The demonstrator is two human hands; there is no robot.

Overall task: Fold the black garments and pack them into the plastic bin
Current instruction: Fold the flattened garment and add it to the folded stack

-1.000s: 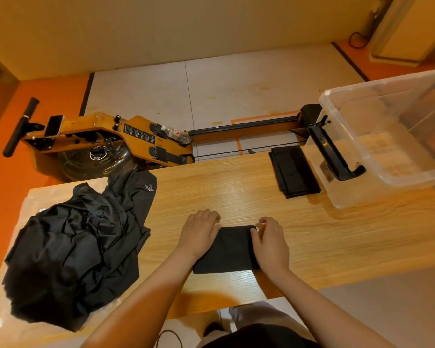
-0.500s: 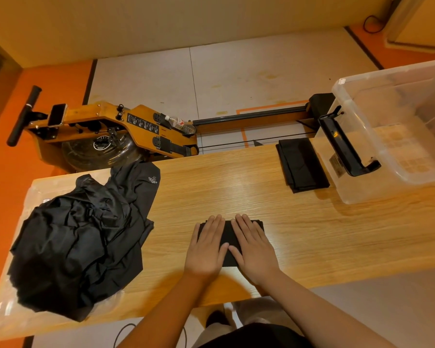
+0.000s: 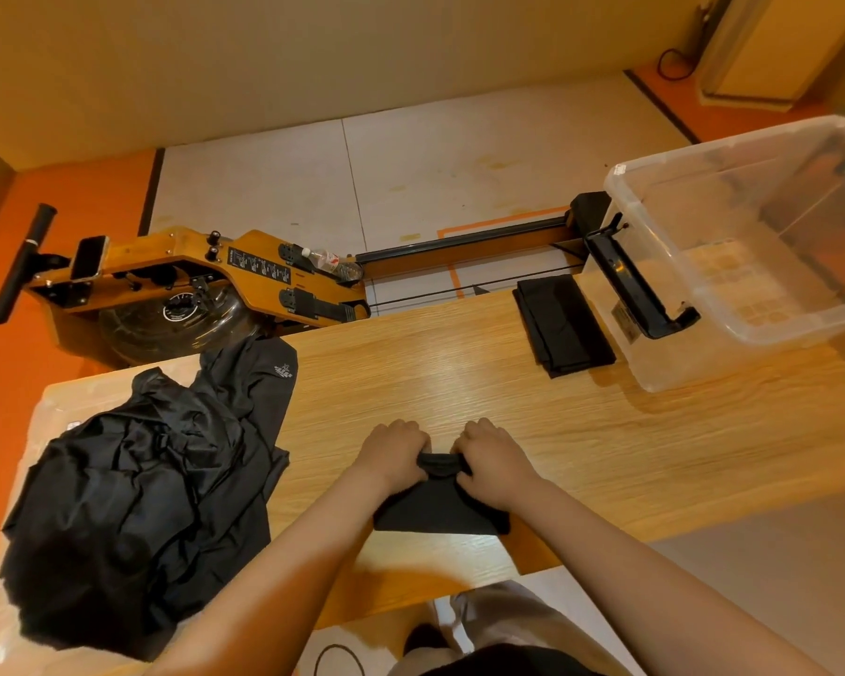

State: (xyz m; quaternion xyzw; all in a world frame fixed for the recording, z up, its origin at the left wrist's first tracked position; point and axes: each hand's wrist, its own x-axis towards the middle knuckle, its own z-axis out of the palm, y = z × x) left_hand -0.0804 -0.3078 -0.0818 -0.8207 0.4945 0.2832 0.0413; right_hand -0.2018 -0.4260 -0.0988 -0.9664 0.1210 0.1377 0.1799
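Small folded black garment lies on the near-centre of the light wooden surface, close to the front edge. Its far edge is raised and bunched into a narrow roll between the two hands.

Left hand and right hand sit side by side, knuckles up and fingers curled under. Each grips that far edge of the cloth, left on the left end, right on the right end. The near part of the garment lies flat below the wrists.

Flat folded black garment rests at the far right of the surface, just beside the left wall of the clear plastic bin. The bin stands upright on the right end of the surface, a black latch handle hanging on its near-left side.

Heap of crumpled black garments covers the left end of the surface, well apart from the hands. A sleeve with a small pale logo points toward the far edge. The heap lies on a clear plastic sheet.

On the floor beyond the surface is a wooden rowing machine, with a plastic bottle lying on it.
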